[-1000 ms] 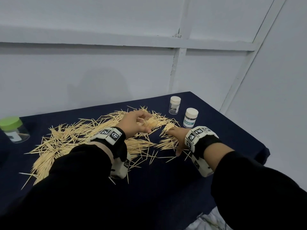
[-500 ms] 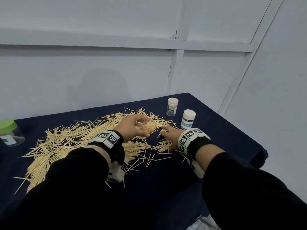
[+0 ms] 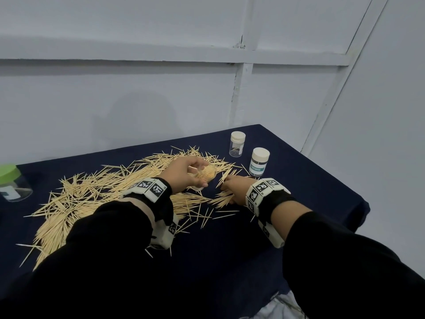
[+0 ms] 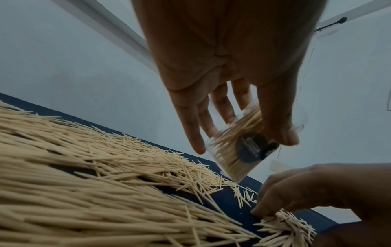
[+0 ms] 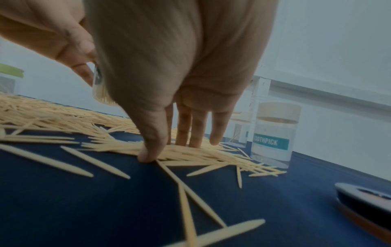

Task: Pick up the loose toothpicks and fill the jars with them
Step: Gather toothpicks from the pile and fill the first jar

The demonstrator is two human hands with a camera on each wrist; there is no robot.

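The left hand [image 3: 184, 172] holds a small clear jar [image 3: 205, 175] tipped on its side above the worktop [image 3: 287, 203], fingers and thumb curled round its wall; the left wrist view shows the jar [image 4: 237, 150] already well packed with toothpicks, a dark round label on its wall. The right hand [image 3: 234, 188] is down on a small cluster of toothpicks [image 3: 226, 198] just beside the jar, thumb [image 5: 148, 153] pressed to the cloth and fingers [image 5: 194, 133] resting on the sticks. Its grip looks to be closing on them, but nothing is lifted yet.

The big loose pile [image 3: 92, 194] spreads across the worktop to the left. Two capped jars stand beyond the hands: a nearly empty one [image 3: 237, 143] and one labelled TOOTHPICK [image 3: 259, 161]. A green-lidded jar [image 3: 11, 183] sits at the far left.

To do this step well, I would rake the cluster so the sticks lie parallel before pinching, since crossed sticks will probably jam at the mouth. Take a modest bundle; the jar seems close to full, so a thick one may not slide in. The jar's mouth should tip toward the right hand, and the bundle go in end first, along the sticks already inside. Strays likely fall, so loading low over the pile is wise.
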